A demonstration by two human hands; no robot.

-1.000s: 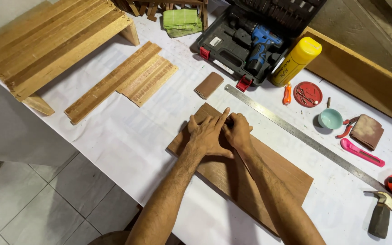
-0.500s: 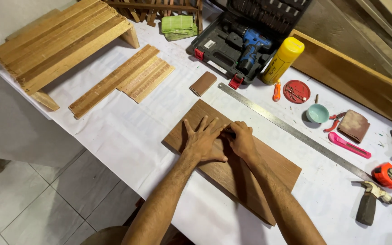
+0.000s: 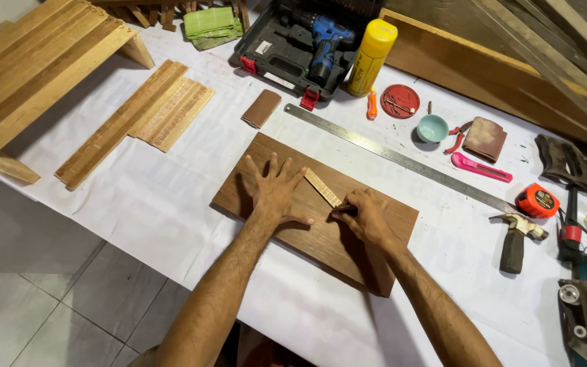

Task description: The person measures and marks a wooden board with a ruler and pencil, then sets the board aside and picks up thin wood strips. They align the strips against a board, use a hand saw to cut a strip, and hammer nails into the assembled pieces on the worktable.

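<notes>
White paper covers the workbench (image 3: 171,204), grey floor tiles below, and we're looking straight down at it. On to the grip: our right hand (image 3: 368,216) is curled tight, fingertips pinched on something small and dark at the near end of a short pale wooden ruler strip (image 3: 323,187); what that dark thing is, we cannot tell. Our left hand (image 3: 274,191) lies flat, fingers spread wide, palm pressing down and gripping nothing, its fingertips just beside the strip's far end.

The strip lies on the flat dark brown rectangular wooden board (image 3: 314,231), its long axis running diagonally, far end up-left, near end down-right toward our right hand. The board itself sits in the middle of the bench, long axis from upper left to lower right.

Moving outward, a long steel ruler (image 3: 402,160) lies beyond the board, roughly parallel to it. Past that we see a pink utility knife (image 3: 481,168), a small teal bowl (image 3: 433,127), an orange tape measure (image 3: 537,200) and a hammer (image 3: 516,238). At the back, a blue cordless drill (image 3: 325,39) in its open case, beside a yellow cylindrical bottle (image 3: 372,47). Far left, pale wooden slats (image 3: 137,119).
</notes>
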